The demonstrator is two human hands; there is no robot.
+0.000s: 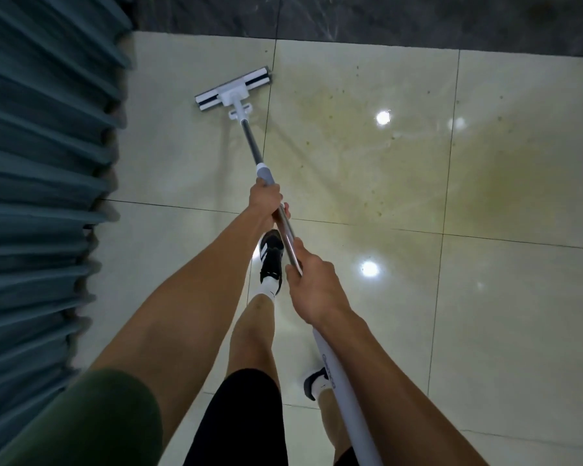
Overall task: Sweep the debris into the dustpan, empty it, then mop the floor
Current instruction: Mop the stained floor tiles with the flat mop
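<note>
Mop [233,91] head lies flat on the floor [485,297] by the curtain [41,163] — left hand [266,198] and right hand [312,284] each grip its pole; pushing further risks snagging the curtain hem.

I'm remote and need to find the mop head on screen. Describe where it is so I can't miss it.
Start at the blue pleated curtain along the left, then move right onto the pale tiled floor. The mop head lies flat there, near the dark stone strip at the top. It is the only white bar with dark stripes, at the end of the pole both hands grip.
</note>
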